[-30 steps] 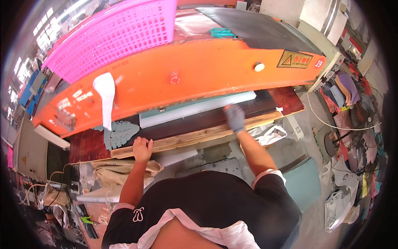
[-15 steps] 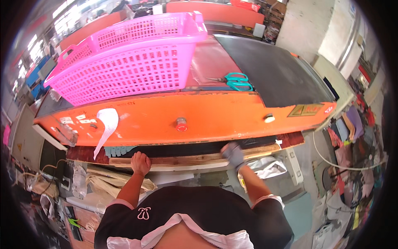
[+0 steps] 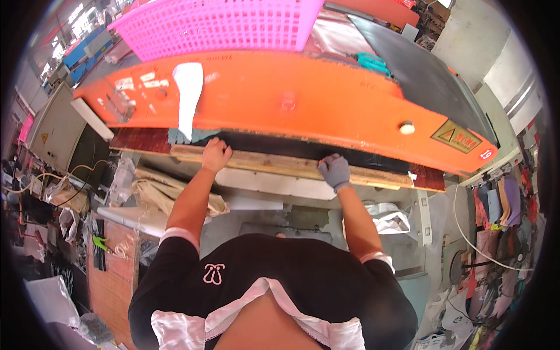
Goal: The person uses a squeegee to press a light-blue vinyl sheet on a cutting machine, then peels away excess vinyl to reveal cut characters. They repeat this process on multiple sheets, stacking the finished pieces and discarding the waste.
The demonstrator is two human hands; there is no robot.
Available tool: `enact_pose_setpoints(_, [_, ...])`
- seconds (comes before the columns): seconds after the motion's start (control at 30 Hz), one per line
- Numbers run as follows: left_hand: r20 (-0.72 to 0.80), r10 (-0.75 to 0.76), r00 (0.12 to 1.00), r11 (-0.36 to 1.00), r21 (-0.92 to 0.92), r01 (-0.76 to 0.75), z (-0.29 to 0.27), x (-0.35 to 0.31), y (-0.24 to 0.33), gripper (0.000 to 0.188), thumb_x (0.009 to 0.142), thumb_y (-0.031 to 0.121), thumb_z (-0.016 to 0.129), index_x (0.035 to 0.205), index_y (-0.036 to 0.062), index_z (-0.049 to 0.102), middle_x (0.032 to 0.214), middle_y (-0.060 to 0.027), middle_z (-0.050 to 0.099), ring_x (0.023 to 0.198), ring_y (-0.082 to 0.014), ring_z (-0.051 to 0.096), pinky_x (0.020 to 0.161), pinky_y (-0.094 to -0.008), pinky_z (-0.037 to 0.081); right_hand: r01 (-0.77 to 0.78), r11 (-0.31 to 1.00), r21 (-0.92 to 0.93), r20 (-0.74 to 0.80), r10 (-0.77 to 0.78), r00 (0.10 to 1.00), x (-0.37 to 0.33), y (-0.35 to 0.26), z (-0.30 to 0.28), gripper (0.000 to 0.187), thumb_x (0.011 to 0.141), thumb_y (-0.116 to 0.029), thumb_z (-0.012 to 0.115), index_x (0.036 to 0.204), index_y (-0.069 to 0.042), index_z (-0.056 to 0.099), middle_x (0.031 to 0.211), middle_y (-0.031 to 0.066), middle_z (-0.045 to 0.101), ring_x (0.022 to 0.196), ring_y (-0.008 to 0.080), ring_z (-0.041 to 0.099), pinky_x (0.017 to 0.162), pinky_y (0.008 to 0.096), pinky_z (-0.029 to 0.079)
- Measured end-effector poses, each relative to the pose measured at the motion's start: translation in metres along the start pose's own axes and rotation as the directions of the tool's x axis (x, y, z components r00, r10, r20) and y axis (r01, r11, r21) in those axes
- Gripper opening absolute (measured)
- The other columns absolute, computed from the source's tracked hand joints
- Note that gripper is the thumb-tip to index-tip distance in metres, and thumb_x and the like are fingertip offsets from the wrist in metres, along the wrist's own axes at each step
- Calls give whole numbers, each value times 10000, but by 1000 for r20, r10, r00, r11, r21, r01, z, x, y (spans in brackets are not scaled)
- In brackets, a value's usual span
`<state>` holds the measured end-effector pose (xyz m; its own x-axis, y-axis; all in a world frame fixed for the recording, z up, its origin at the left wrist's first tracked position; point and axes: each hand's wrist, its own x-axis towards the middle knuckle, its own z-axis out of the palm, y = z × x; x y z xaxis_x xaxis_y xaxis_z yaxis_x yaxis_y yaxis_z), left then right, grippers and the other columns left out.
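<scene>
This place is, I believe, a workshop or a factory hall. A large orange machine (image 3: 245,96) takes much of the view, and it carries a yellow warning plate (image 3: 458,136) and a pale round knob (image 3: 406,127). On its top there are a pink plastic basket (image 3: 227,26) and teal-handled scissors (image 3: 373,62). A grey cabinet (image 3: 52,125) also bears a warning sign. Sheet pieces (image 3: 506,201) in several colours hang at the right. The right hand (image 3: 335,170) wears a grey work glove.
</scene>
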<state>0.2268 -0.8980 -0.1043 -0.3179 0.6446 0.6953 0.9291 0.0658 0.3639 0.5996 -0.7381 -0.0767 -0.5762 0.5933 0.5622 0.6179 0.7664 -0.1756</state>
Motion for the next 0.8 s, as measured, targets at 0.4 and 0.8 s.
enact_pose_setpoints(0.4, [167, 95, 981, 995, 4, -97, -83, -120, 31, 250, 754, 202, 640, 589, 56, 521, 677, -95, 505, 702, -296, 546, 596, -432, 458, -52, 999, -13, -168, 49, 985, -133, -79, -31, 205, 759, -200, 620, 618, -54, 590, 662, 137, 558, 633, 358, 536, 587, 463, 430])
enact_pose_setpoints(0.8, [129, 215, 968, 972, -123, -200, -165, -286, 45, 171, 729, 158, 639, 629, 95, 515, 684, -56, 494, 671, -253, 539, 564, -389, 443, -37, 985, 168, -169, 65, 983, -122, -242, -1, 587, 760, -381, 702, 1183, -23, 507, 1228, 212, 502, 1161, 378, 456, 960, 441, 398])
